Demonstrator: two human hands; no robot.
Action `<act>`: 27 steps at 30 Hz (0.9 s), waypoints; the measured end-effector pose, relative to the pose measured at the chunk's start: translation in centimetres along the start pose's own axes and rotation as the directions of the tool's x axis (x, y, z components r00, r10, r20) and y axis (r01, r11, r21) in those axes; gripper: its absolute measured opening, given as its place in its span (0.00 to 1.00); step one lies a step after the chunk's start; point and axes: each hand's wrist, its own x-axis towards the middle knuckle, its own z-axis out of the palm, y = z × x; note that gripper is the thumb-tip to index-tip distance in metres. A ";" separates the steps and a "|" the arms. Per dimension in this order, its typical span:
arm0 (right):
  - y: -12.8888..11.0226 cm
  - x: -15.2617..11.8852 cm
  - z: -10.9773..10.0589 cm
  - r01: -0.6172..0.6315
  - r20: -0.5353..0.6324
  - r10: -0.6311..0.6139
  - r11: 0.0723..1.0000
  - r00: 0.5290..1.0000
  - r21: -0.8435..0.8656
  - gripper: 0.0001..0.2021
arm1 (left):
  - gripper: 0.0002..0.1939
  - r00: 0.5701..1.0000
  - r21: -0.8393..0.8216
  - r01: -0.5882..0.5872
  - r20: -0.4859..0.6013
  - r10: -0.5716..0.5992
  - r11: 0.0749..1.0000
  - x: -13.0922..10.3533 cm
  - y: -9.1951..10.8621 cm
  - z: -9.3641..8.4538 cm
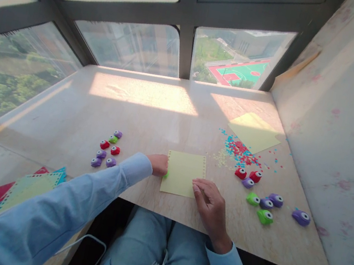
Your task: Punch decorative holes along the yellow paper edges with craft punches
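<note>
A pale yellow sheet of paper (183,177) lies in front of me, with small punched holes along its top edge and part of its right edge. My left hand (158,164) is closed at the sheet's left edge around a small green craft punch (166,174), most of which the fingers hide. With its fingertips, my right hand (212,202) holds the sheet by the right edge, thumb near the lower corner.
Several coloured punches (105,152) stand to the left, and more punches (266,203) to the right. Red, blue and yellow confetti (240,153) lies beside another yellow sheet (255,130). Punched coloured sheets (24,190) are stacked at far left. Windows and a papered wall (351,136) border the surface.
</note>
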 end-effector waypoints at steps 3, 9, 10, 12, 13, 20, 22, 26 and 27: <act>0.1 0.0 0.0 0.005 0.000 -0.005 1.000 1.000 -0.004 0.08 | 0.08 1.000 -0.027 -0.007 -0.011 0.006 1.000 0.2 0.0 0.0; 0.1 0.0 0.1 0.004 -0.011 -0.004 1.000 1.000 0.001 0.09 | 0.09 1.000 -0.062 -0.002 -0.025 0.001 0.998 0.4 0.0 0.2; 0.2 0.0 0.1 0.004 -0.015 -0.004 1.000 1.000 0.000 0.09 | 0.09 1.000 -0.066 0.001 -0.025 -0.002 0.998 0.3 -0.1 0.2; 0.3 0.0 0.2 0.009 -0.021 -0.009 1.000 1.000 -0.004 0.09 | 0.10 1.000 -0.073 0.012 -0.015 -0.013 0.997 0.2 -0.4 0.1; 0.3 0.0 0.2 0.012 -0.022 -0.013 1.000 1.000 -0.008 0.09 | 0.10 1.000 -0.074 0.021 -0.006 -0.022 0.997 0.1 -0.6 0.1; 0.8 -0.1 0.3 0.061 0.014 -0.061 0.997 0.998 -0.044 0.10 | 0.14 0.996 -0.118 0.079 0.047 -0.074 0.990 -1.1 -1.5 -0.9; 0.9 -0.1 0.3 0.066 0.022 -0.065 0.996 0.998 -0.054 0.10 | 0.14 0.998 -0.159 0.059 0.027 -0.055 0.986 -1.7 -1.6 -1.1; 1.0 -0.2 0.3 0.067 0.026 -0.066 0.995 0.998 -0.071 0.09 | 0.17 0.982 -0.225 -0.091 -0.180 0.050 0.970 -3.5 -1.7 -0.7; 1.0 -0.2 0.3 0.066 0.030 -0.064 0.995 0.997 -0.074 0.09 | 0.20 0.955 -0.208 -0.169 -0.276 0.108 0.963 -3.9 -1.8 -0.4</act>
